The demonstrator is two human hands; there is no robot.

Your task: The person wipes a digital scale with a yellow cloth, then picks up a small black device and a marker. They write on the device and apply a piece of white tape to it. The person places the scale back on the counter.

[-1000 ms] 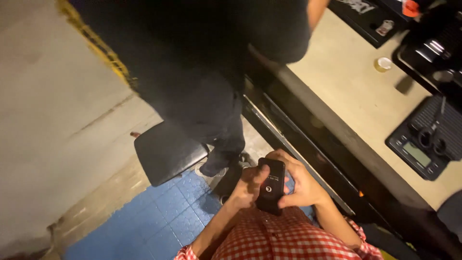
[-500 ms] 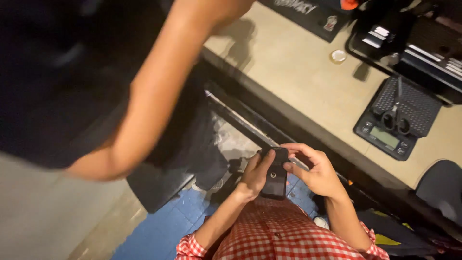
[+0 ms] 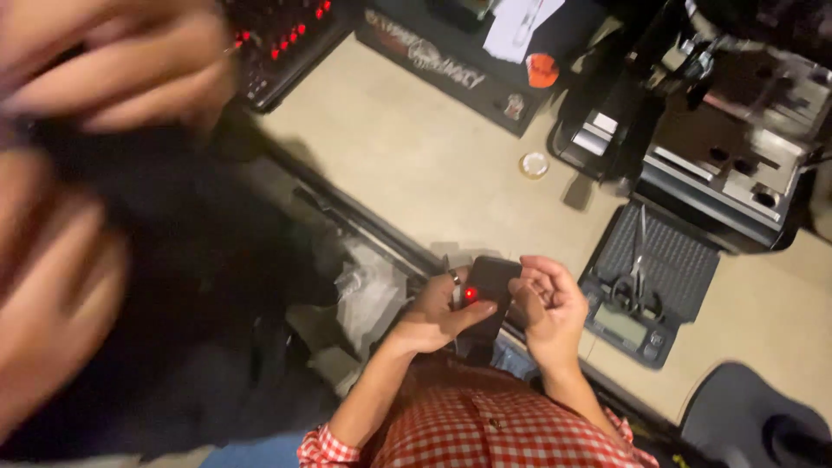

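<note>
**benchrat:** ok so the small black handheld device (image 3: 488, 293) sits between both hands, just in front of the tan workbench (image 3: 416, 147) edge, above the lap in the red checked shirt (image 3: 485, 438). A red light glows on its face. Left hand (image 3: 431, 314) is wrapped round its lower half from the left, thumb laid across the front right under the light. Right hand (image 3: 548, 305) is curled at its right edge, fingers bent in; can't tell if they actually press on it or just hover, tbh.

**gridlock:** how's it gonna handle tho?

**benchrat:** looks like a rigid plastic shell, light, one-hand stuff imo. Smooth casing, so prob a bit slippery. Best hold is by the long sides, palm behind, thumb kept off the lit spot. Wouldn't drop it, hard floor below the workbench.

**gridlock:** anything close by?

**benchrat:** black digital scale (image 3: 652, 282) on the workbench just right of the device, w/ scissors (image 3: 635, 279) lying on it. Another person's blurry hand (image 3: 113, 61) is well off to the left of the workbench, not near the device.
</note>
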